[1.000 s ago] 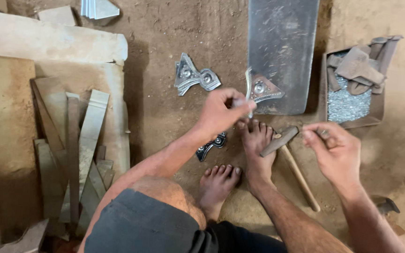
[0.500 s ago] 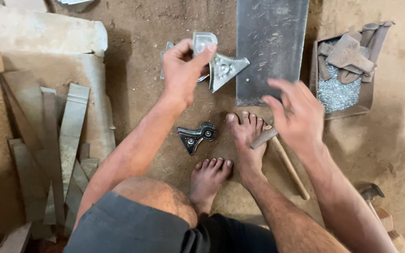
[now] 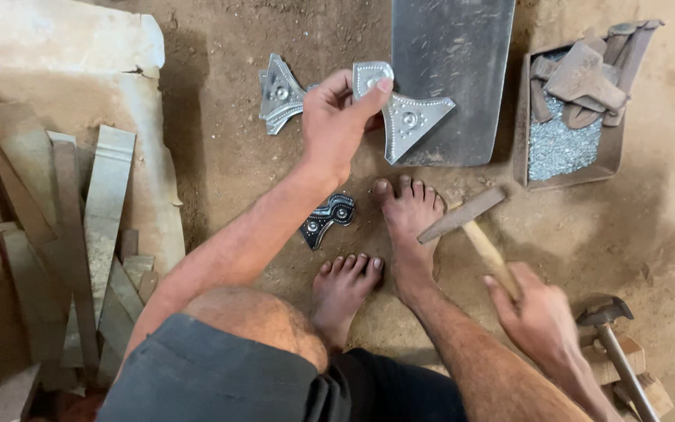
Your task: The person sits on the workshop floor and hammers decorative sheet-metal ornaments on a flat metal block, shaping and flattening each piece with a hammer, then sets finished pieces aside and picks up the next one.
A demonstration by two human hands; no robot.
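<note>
My left hand (image 3: 336, 125) holds up a silver embossed metal bracket (image 3: 402, 109) shaped like a triangle, gripped by its top tab. My right hand (image 3: 537, 312) is closed around the wooden handle of a hammer (image 3: 472, 219) whose head lies on the dirt by my right foot. A second silver bracket (image 3: 278, 95) lies on the ground left of my left hand. A dark embossed bracket (image 3: 326, 219) rests on the ground near my bare feet (image 3: 376, 242).
A large grey metal sheet (image 3: 451, 70) lies at the top. A rusty tray (image 3: 541, 176) at upper right holds small nails and metal punches. Wooden and metal strips (image 3: 80, 227) are piled at left. Another hammer (image 3: 611, 332) lies at lower right.
My left hand has kept the silver bracket raised and shifted it right toward the metal sheet. My right hand dropped down and took hold of the hammer handle.
</note>
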